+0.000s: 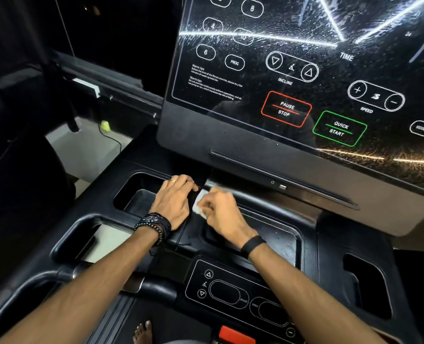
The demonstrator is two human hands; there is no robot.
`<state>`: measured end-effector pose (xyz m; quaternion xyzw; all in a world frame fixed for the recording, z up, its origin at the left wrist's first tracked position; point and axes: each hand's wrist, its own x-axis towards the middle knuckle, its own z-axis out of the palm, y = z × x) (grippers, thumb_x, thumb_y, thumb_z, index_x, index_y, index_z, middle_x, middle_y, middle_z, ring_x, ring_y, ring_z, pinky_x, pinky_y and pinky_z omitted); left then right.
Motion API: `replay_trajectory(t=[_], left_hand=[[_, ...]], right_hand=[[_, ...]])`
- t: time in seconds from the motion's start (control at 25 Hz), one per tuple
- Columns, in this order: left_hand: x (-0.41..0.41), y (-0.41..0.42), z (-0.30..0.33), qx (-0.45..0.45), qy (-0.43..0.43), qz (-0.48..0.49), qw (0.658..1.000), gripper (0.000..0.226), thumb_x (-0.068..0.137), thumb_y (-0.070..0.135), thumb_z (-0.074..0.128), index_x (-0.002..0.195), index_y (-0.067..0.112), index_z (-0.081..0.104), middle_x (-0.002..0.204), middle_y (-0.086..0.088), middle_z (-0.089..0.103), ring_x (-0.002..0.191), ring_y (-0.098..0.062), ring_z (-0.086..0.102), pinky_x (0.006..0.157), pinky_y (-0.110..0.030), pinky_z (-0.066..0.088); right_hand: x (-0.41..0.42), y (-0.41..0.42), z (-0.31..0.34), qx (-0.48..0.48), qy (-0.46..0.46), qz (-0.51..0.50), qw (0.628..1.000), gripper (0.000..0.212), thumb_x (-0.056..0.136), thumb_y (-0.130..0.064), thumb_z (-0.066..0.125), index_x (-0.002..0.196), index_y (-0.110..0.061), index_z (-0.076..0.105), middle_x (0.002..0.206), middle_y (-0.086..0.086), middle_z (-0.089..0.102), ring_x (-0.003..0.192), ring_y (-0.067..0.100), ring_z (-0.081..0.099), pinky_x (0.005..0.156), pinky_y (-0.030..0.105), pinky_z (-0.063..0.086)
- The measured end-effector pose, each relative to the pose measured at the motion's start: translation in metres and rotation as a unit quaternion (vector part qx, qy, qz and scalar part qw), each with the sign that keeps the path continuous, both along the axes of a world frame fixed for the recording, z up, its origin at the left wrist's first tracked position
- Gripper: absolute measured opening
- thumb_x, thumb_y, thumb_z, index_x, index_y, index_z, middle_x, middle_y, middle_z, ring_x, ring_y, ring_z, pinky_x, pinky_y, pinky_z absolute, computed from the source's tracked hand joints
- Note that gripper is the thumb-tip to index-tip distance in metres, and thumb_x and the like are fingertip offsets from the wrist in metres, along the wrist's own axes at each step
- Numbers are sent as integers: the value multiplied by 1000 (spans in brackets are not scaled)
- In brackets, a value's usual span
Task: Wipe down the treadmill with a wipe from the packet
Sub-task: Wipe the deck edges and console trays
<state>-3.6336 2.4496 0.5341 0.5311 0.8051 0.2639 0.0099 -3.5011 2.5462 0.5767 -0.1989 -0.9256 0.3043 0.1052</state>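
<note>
The black treadmill console (268,150) fills the view, its glossy panel streaked and speckled. On the ledge below the panel, my left hand (173,202) lies flat with straight fingers on a dark flat thing (201,181) that may be the wipes packet; I cannot tell for sure. Right beside it, my right hand (220,214) pinches a white wipe (200,202) with curled fingers. The wipe sits between the two hands, partly hidden by my right fingers and blurred.
A deep cup-holder recess (136,192) lies left of my left hand, another pocket (370,286) at the right. A small control pad (230,291) sits below my wrists. A red safety key (235,335) and a bare foot (143,331) show at the bottom.
</note>
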Motion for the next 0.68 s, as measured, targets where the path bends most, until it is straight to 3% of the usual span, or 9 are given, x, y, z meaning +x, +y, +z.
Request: replay_trajectory(t=[0.12, 0.28, 0.36, 0.44, 0.6, 0.68], left_hand=[[-3, -1, -1, 6, -1, -8, 1000, 52, 71, 17, 25, 106, 15, 64, 116, -1, 59, 108, -23, 50, 91, -33, 34], [0, 0, 3, -11, 4, 1, 1000, 57, 70, 19, 20, 107, 15, 64, 117, 0, 59, 107, -22, 50, 90, -30, 32], [0, -1, 1, -14, 5, 2, 1000, 57, 71, 19, 20, 107, 15, 64, 117, 0, 59, 108, -23, 50, 90, -31, 33], [-4, 0, 1, -12, 9, -2, 1000, 54, 73, 18, 23, 106, 16, 64, 116, -1, 58, 107, -24, 51, 90, -33, 33], [-3, 2, 0, -18, 21, 2, 1000, 43, 78, 16, 29, 105, 17, 63, 115, 0, 57, 105, -24, 51, 90, -34, 34], [-1, 1, -1, -6, 29, 1, 1000, 37, 84, 21, 31, 104, 17, 62, 114, 0, 57, 104, -22, 50, 90, -35, 34]], right_hand=[[15, -27, 3, -46, -61, 145, 986, 13, 77, 7, 76, 79, -6, 78, 74, -9, 60, 63, -6, 52, 62, 8, 39], [-3, 2, 5, -38, -28, 30, 998, 15, 79, 7, 73, 78, -7, 78, 71, -16, 53, 61, -3, 50, 65, 17, 42], [-2, -6, 8, -28, -57, 94, 994, 14, 78, 7, 75, 77, -7, 78, 71, -15, 56, 60, -4, 52, 64, 17, 43], [8, -24, 11, -73, -104, 171, 977, 7, 79, 3, 79, 80, -5, 78, 73, -11, 62, 62, -7, 57, 63, 9, 43], [13, -12, 6, -115, -46, 83, 989, 8, 78, -4, 83, 77, -8, 77, 75, -7, 62, 65, -5, 56, 63, 12, 42], [22, -11, 6, -123, -70, 95, 985, 7, 79, -5, 83, 78, -9, 78, 78, -4, 64, 65, -2, 57, 63, 13, 44]])
